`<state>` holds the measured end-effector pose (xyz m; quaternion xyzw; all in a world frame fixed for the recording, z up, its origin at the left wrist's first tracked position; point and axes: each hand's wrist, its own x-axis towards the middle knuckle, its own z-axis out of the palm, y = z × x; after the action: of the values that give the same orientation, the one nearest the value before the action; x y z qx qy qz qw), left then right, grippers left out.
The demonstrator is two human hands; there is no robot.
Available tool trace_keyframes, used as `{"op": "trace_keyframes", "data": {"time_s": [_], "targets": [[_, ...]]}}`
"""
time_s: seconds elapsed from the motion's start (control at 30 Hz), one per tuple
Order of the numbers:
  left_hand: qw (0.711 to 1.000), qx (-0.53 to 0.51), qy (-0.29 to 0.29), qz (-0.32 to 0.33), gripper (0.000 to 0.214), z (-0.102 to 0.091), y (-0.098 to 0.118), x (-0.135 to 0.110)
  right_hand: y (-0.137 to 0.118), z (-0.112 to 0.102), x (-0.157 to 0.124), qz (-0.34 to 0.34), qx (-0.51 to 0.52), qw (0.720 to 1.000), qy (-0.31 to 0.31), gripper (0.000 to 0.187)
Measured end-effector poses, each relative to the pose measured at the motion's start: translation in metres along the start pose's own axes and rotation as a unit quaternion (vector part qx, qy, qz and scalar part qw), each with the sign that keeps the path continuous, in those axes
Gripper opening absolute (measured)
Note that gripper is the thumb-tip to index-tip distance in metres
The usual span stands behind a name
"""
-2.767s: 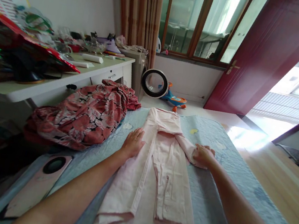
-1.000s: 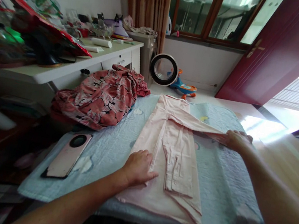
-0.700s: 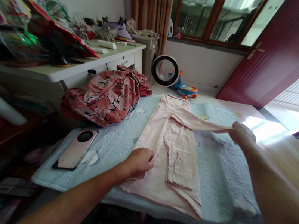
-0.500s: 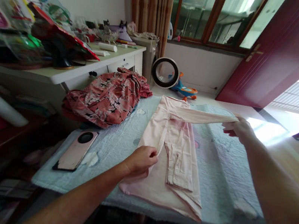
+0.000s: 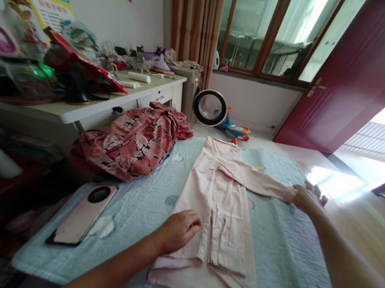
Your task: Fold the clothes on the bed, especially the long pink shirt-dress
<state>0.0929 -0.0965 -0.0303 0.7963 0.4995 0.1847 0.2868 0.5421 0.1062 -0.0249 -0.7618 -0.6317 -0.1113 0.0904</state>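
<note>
A pale pink shirt (image 5: pixel 221 207) lies lengthwise on a light blue quilted cover (image 5: pixel 140 194), its sides folded inward. My left hand (image 5: pixel 178 231) rests on the shirt's lower left edge, fingers curled against the cloth. One sleeve (image 5: pixel 259 183) stretches out to the right across the cover. My right hand (image 5: pixel 306 197) lies on the end of that sleeve, fingers spread and pressing the cuff down.
A red floral garment (image 5: pixel 131 137) is heaped at the cover's left. A pink phone (image 5: pixel 82 216) lies near the left edge. A cluttered white desk (image 5: pixel 74 106) stands left. A round fan (image 5: pixel 210 108) and toy (image 5: pixel 233 130) sit on the floor by a dark red door (image 5: pixel 348 81).
My right hand drew the sleeve out to the right, lifted it, then laid it flat on the cover. My left hand moved down the shirt's left edge and folded it over.
</note>
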Motion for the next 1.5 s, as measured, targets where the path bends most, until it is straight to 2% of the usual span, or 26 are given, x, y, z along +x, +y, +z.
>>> {"op": "trace_keyframes", "data": {"time_s": [0.1, 0.17, 0.27, 0.33, 0.43, 0.53, 0.6, 0.67, 0.73, 0.87, 0.97, 1.1, 1.17, 1.23, 1.3, 1.33, 1.4, 1.5], "targets": [[0.985, 0.141, 0.095, -0.014, 0.024, 0.002, -0.023, -0.001, -0.016, -0.001, -0.007, 0.027, -0.02, 0.999, -0.014, 0.042], [0.971, 0.207, 0.114, -0.024, 0.035, 0.009, -0.041, -0.002, -0.041, -0.006, -0.009, -0.024, 0.003, 1.0, -0.014, 0.041], [0.964, 0.249, 0.091, -0.014, 0.048, 0.023, -0.06, -0.006, -0.089, -0.007, -0.013, -0.133, 0.071, 0.984, -0.097, 0.038], [0.963, 0.254, 0.086, -0.009, 0.049, 0.026, -0.06, -0.008, -0.117, 0.0, -0.018, -0.177, 0.084, 0.972, -0.131, 0.035], [0.969, 0.231, 0.085, -0.007, 0.04, 0.022, -0.041, -0.009, -0.145, 0.015, -0.025, -0.198, 0.085, 0.964, -0.158, 0.029], [0.982, 0.184, 0.046, -0.013, 0.03, 0.018, -0.006, -0.005, -0.156, 0.023, -0.029, -0.176, 0.079, 0.968, -0.16, 0.018], [0.985, 0.164, 0.027, -0.045, 0.038, 0.022, 0.016, -0.002, -0.159, 0.024, -0.027, -0.151, 0.08, 0.974, -0.15, 0.017], [0.984, 0.157, 0.005, -0.079, 0.047, 0.03, 0.03, 0.001, -0.162, 0.023, -0.025, -0.123, 0.087, 0.98, -0.133, 0.018], [0.983, 0.154, -0.019, -0.1, 0.042, 0.038, 0.036, 0.004, -0.164, 0.02, -0.022, -0.097, 0.101, 0.984, -0.111, 0.022], [0.985, 0.128, -0.053, -0.103, 0.016, 0.035, 0.031, 0.005, -0.169, 0.014, -0.021, -0.075, 0.139, 0.985, -0.067, 0.029], [0.992, 0.07, -0.048, -0.094, 0.012, 0.018, 0.026, 0.005, -0.168, 0.011, -0.023, -0.082, 0.168, 0.982, -0.029, 0.03], [0.998, -0.035, -0.028, -0.045, 0.012, -0.001, 0.029, 0.004, -0.163, 0.015, -0.025, -0.093, 0.228, 0.969, 0.032, 0.031], [0.997, -0.062, -0.043, -0.033, 0.013, -0.005, 0.031, 0.003, -0.163, 0.016, -0.027, -0.096, 0.212, 0.973, -0.008, 0.033], [0.994, -0.069, -0.083, -0.031, 0.014, -0.004, 0.032, 0.003, -0.168, 0.014, -0.033, -0.086, 0.16, 0.982, -0.058, 0.037], [0.991, -0.065, -0.117, -0.021, 0.016, -0.003, 0.03, 0.001, -0.181, 0.009, -0.042, -0.076, 0.117, 0.988, -0.065, 0.04], [0.991, -0.061, -0.116, -0.012, 0.016, -0.002, 0.028, 0.001, -0.189, 0.005, -0.047, -0.082, 0.113, 0.989, -0.055, 0.04], [0.997, -0.042, -0.07, 0.003, 0.019, -0.001, 0.02, 0.0, -0.21, -0.002, -0.058, -0.127, 0.14, 0.981, -0.049, 0.037], [0.998, 0.043, 0.054, -0.006, 0.024, 0.0, 0.0, -0.001, -0.242, -0.008, -0.075, -0.166, 0.209, 0.957, -0.115, 0.033]]}}
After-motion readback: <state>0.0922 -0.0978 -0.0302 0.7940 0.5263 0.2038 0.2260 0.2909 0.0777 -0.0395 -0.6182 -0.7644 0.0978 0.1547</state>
